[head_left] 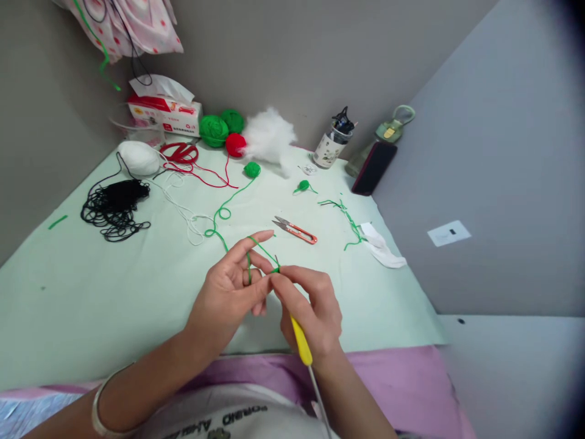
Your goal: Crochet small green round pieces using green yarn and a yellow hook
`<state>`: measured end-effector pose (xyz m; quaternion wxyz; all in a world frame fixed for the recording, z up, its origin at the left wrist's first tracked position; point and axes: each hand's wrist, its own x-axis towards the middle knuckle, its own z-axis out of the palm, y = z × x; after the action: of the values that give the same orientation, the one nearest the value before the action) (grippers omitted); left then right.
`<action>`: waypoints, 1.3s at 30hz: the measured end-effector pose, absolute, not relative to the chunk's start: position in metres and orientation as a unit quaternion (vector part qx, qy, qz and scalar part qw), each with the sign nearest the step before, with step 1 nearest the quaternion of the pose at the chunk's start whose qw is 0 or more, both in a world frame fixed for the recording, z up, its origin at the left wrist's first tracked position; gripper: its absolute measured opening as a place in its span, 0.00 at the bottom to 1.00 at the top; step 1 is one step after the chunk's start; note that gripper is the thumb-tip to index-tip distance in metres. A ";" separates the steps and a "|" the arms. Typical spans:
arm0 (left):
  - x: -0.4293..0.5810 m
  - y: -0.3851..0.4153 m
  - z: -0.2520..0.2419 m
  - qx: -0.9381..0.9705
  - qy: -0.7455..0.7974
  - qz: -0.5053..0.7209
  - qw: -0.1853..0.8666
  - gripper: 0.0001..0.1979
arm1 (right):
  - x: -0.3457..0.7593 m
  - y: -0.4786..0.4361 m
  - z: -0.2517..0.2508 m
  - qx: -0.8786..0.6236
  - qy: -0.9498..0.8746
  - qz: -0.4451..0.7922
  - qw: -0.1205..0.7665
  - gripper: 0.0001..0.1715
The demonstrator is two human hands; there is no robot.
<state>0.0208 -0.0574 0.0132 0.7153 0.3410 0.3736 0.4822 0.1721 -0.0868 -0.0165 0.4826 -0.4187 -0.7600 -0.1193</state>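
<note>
A tiny green piece (pixel 275 270) was pinched between the thumb and a fingertip of the left hand (pixel 231 286) above the pale tabletop (pixel 114 317), its green strand (pixel 262 246) drawn straight over the raised index finger. A yellow-handled hook (pixel 301 341) was gripped in the right hand (pixel 315 305), its fingers closed beside the work. Light, even tension was judged best, with the pinch set close to the tip and slack fed smoothly from the small green ball (pixel 251 169), clear of the orange snips (pixel 295 230).

Near the table's (pixel 114 317) far right corner, a black rectangular phone (pixel 375 168) stands before a translucent green-topped bottle (pixel 388 132).
</note>
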 end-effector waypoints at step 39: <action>0.017 -0.051 0.015 0.283 0.317 0.447 0.787 0.17 | 0.173 -0.072 -0.003 -0.396 -0.523 0.380 0.652 0.09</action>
<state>0.0175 -0.0508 0.0153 0.7869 0.2832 0.3167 0.4475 0.1727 -0.0723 -0.0035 0.6523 -0.3956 -0.5229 0.3802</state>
